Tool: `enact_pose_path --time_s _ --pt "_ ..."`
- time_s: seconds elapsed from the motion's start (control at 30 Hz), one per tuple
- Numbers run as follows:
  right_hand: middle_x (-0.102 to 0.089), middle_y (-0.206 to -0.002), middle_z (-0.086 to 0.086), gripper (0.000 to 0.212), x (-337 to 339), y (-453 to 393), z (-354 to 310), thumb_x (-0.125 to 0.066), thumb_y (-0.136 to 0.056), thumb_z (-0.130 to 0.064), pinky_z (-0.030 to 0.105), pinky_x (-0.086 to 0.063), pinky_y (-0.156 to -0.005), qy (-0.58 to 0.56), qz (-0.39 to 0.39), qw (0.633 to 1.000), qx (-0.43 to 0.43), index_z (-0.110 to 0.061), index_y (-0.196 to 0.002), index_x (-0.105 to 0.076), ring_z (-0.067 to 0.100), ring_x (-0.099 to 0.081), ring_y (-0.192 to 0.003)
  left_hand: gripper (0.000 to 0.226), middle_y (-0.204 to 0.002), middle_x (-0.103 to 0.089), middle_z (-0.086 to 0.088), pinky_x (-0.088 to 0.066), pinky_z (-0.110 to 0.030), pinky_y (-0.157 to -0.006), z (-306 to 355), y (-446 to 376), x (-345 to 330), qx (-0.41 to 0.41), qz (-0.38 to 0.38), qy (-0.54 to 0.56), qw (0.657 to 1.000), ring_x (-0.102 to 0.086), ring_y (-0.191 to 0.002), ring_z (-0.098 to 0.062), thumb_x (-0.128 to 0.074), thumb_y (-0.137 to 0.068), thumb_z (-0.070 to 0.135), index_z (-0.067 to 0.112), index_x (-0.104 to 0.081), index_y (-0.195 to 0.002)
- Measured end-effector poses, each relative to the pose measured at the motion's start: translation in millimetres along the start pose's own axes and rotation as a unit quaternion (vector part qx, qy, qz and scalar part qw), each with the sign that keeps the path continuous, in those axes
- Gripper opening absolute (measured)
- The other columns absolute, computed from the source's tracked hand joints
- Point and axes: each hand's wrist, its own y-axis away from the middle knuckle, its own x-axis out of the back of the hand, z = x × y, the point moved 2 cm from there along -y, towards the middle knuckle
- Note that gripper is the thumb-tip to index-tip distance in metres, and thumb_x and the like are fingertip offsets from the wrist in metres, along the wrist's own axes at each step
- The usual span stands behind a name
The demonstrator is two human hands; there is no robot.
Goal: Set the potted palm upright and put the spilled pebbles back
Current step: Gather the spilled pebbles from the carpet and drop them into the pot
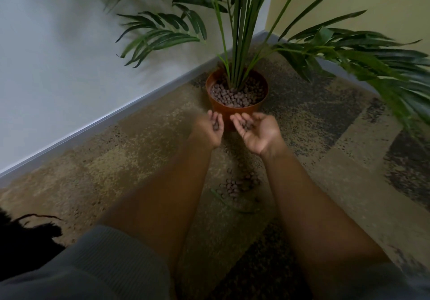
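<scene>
Cupping pebbles (216,126), left hand (210,130) and right hand (258,132) slightly apart near pot (232,111) rim, open carpet (139,148) either side.

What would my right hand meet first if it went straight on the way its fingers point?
The right hand would likely meet the orange pot, its near wall, though depth is unclear.

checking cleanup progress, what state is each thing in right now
orange round plastic pot of the green palm: upright on the carpet
brown round clay pebbles in the pot: filling it near the rim
spilled pebbles on the carpet: loose, not yet gathered
left hand: cupped, holding pebbles
right hand: cupped, holding pebbles
</scene>
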Motion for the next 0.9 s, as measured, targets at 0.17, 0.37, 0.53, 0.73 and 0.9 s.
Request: enact_pose_path --time_s 0.17,0.37,0.53,0.73,0.9 --pt "-0.035 -0.152 0.025 0.051 -42.0 -10.2 -25.1 -0.028 -0.102 -0.020 0.045 -0.043 -0.107 -0.036 -0.019 0.997 0.061 0.003 -0.146 -0.032 0.039 -0.039 -0.138 0.045 -0.136 -0.054 -0.010 -0.048 -0.028 -0.100 16.9 6.4 -42.5 -0.050 -0.052 -0.039 0.997 -0.058 -0.102 -0.017 -0.021 -0.104 0.018 0.001 -0.043 -0.140" --pt "-0.041 -0.148 0.021 0.059 -64.1 -37.2 -47.1 -0.024 -0.095 -0.031 0.057 -0.028 -0.114 -0.047 -0.036 0.997 0.056 -0.003 -0.147 -0.036 0.036 -0.038 -0.137 0.047 -0.108 -0.056 -0.020 -0.043 -0.041 -0.102 33.1 10.8 -67.3 -0.033 -0.099 -0.091 0.990 -0.053 -0.090 -0.027 -0.015 -0.104 0.023 -0.007 -0.052 -0.108" --pt "-0.023 -0.159 0.019 0.061 -56.3 -35.3 -50.9 -0.023 -0.097 -0.030 0.057 -0.022 -0.116 -0.061 -0.041 0.996 0.055 -0.011 -0.155 -0.017 0.037 -0.026 -0.145 0.054 -0.140 -0.044 -0.024 -0.033 -0.044 -0.111 36.2 26.1 -65.4 -0.036 -0.129 -0.103 0.986 -0.037 -0.137 -0.037 -0.014 -0.106 0.025 -0.014 -0.032 -0.140" --pt "-0.045 -0.142 0.025 0.047 -44.1 -9.3 -41.5 -0.034 -0.099 -0.017 0.046 -0.045 -0.106 0.018 -0.047 0.998 0.048 0.003 -0.141 -0.036 0.038 -0.048 -0.130 0.054 -0.139 -0.053 -0.015 -0.046 -0.032 -0.104 29.3 -1.6 -37.6 -0.069 -0.079 -0.109 0.988 -0.053 -0.125 -0.025 -0.018 -0.105 0.035 0.004 -0.045 -0.139" --pt "-0.068 -0.118 0.015 0.023 -26.7 1.9 -26.6 -0.040 -0.097 -0.015 0.031 -0.058 -0.077 0.176 -0.050 0.983 0.020 -0.006 -0.113 -0.053 0.028 -0.067 -0.107 0.051 -0.133 -0.059 -0.003 -0.047 -0.020 -0.074 10.4 5.0 -14.8 -0.073 -0.031 -0.180 0.980 -0.060 -0.116 -0.016 -0.019 -0.104 0.038 0.015 -0.053 -0.135"
